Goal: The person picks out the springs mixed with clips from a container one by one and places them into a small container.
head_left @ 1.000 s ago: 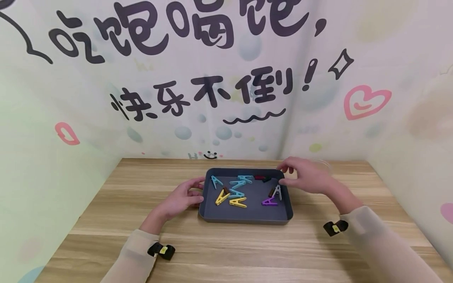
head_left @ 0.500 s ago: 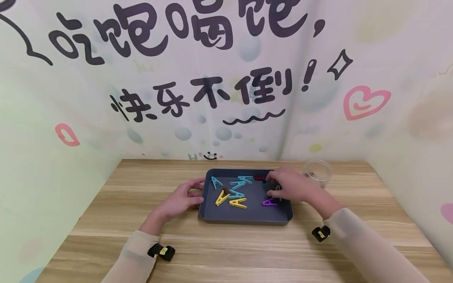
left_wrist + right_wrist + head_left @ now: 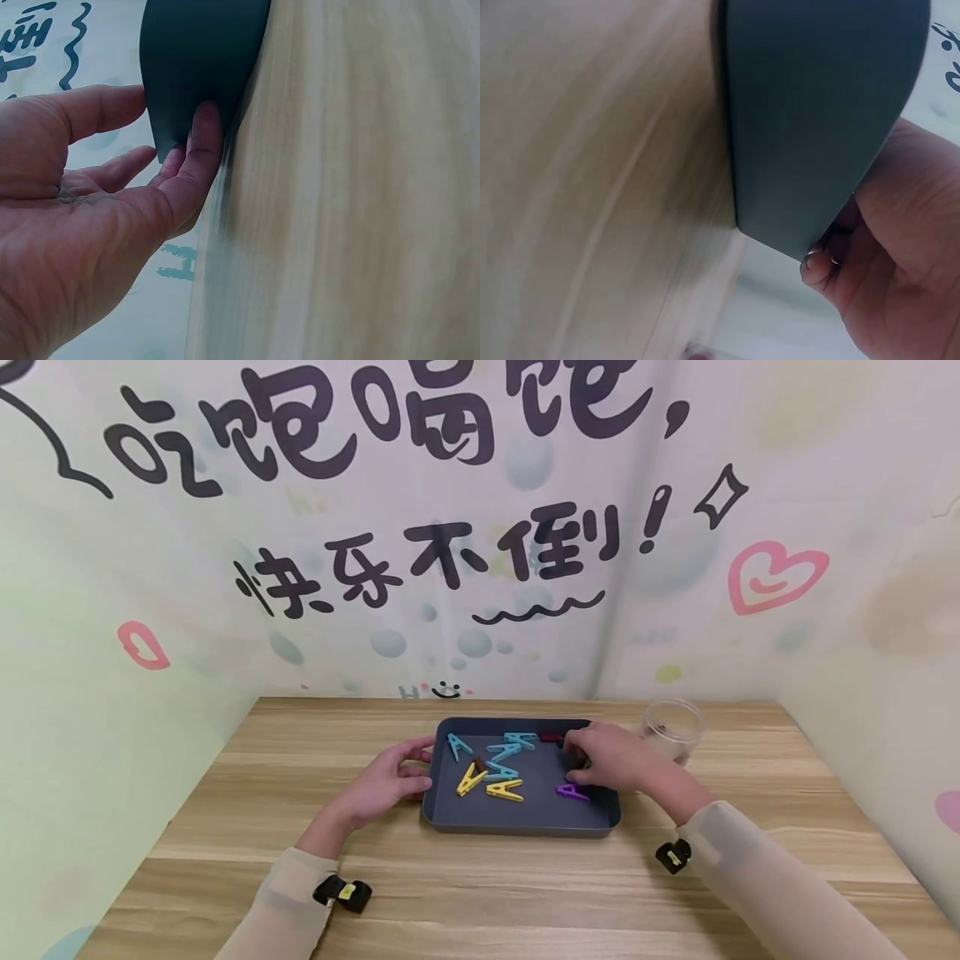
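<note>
A dark grey tray point(image 3: 517, 818) sits on the table. Several light blue clothespins point(image 3: 503, 748), two yellow clothespins point(image 3: 505, 790) and a purple clothespin point(image 3: 572, 791) lie inside. A small brown piece point(image 3: 478, 764) is by the yellow ones, and a dark red piece point(image 3: 551, 737) is near the back wall. My left hand point(image 3: 384, 782) touches the tray's left end with extended fingers, also seen against the tray's wall point(image 3: 199, 52) in the left wrist view. My right hand point(image 3: 615, 757) reaches over the right wall, fingers lowered inside; what lies under them is hidden.
A clear round container point(image 3: 675, 731) with something small and dark in it stands behind the right hand. The wooden table point(image 3: 480, 893) meets a printed wall sheet point(image 3: 420, 635) at the back. Black wrist cameras point(image 3: 342, 891) are strapped to both arms.
My right hand has moved left and down from the tray's back right corner into its right side, covering the grey clothespin. The container behind it came into view. The left hand has stayed put.
</note>
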`<state>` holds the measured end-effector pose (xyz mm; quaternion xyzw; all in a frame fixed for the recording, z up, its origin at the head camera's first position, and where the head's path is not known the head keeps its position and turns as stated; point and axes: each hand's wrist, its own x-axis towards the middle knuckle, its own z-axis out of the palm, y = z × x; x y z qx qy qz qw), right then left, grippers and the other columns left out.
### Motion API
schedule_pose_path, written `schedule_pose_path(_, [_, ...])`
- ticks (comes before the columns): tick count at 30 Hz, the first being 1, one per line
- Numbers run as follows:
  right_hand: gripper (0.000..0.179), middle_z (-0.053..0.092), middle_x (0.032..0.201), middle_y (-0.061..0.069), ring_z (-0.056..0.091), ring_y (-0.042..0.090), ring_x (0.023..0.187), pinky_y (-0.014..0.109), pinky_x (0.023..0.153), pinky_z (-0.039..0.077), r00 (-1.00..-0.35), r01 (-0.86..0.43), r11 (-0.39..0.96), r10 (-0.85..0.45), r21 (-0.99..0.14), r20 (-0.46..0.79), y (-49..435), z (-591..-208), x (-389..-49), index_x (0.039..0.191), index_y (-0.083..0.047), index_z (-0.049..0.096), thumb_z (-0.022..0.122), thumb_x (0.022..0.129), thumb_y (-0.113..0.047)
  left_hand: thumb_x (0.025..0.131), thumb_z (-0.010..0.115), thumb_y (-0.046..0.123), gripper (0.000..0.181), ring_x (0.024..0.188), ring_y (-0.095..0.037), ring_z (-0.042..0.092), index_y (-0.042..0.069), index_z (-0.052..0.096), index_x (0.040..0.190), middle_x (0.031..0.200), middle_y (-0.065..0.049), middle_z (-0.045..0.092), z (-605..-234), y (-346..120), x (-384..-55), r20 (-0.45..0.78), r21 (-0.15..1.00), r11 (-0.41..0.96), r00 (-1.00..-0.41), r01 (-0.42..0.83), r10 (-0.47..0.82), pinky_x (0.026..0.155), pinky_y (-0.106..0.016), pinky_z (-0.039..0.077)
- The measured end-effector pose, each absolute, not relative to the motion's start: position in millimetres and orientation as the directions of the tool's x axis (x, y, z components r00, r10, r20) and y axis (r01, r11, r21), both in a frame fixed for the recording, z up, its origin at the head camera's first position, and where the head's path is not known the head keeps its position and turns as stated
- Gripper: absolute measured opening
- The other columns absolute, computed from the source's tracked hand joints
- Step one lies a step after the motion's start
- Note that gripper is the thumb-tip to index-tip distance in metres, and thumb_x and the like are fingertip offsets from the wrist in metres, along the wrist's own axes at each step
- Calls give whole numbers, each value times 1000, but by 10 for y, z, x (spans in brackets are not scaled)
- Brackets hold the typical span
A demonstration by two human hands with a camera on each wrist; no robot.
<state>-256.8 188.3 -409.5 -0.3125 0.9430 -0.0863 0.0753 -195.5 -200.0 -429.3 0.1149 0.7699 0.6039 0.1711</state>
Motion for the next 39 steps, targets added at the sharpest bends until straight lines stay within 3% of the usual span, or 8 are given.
schedule_pose_path(10, [30,71,105,-1,63,18,93,42,87,57,-794,-575,757,-608,-311,-12,1937,-4101,-2556,113,-13,74,84,93,-32,104,58,-6,66,127,-43,61,-4,29,164,150,-33,44,-4295,-2002,-1958,-122,969,247,-916,-26,381,96,-45,60])
schedule_pose_path(20, [32,72,102,0,62,21,85,36,75,54,-803,-579,710,-581,-401,131,2054,-3963,-2537,114,-7,76,85,92,-28,104,58,-5,67,128,-44,60,-3,30,164,150,-33,44,-4274,-1997,-1952,-126,969,243,-916,-33,380,97,-46,59])
schedule_pose_path(26, [24,71,99,0,61,29,88,38,76,51,-796,-598,674,-560,-434,228,2186,-3881,-2514,109,-6,76,85,92,-21,104,59,-4,67,127,-43,61,-4,29,164,151,-32,44,-4284,-1999,-1951,-130,968,249,-917,-34,378,97,-45,60])
schedule_pose_path(30, [20,72,103,-1,60,24,91,39,79,50,-815,-577,685,-521,-444,254,2311,-3827,-2510,109,-10,77,84,93,-21,104,59,-4,67,128,-43,60,-4,29,164,151,-32,44,-4289,-1999,-1950,-128,969,245,-916,-34,380,97,-45,59])
schedule_pose_path(39, [18,72,102,-1,58,23,89,34,70,48,-833,-553,705,-447,-444,327,2589,-3754,-2507,109,-13,78,84,93,-19,104,58,-5,67,128,-43,60,-4,28,164,150,-33,44,-4294,-2002,-1956,-129,971,238,-913,-36,387,97,-45,59])
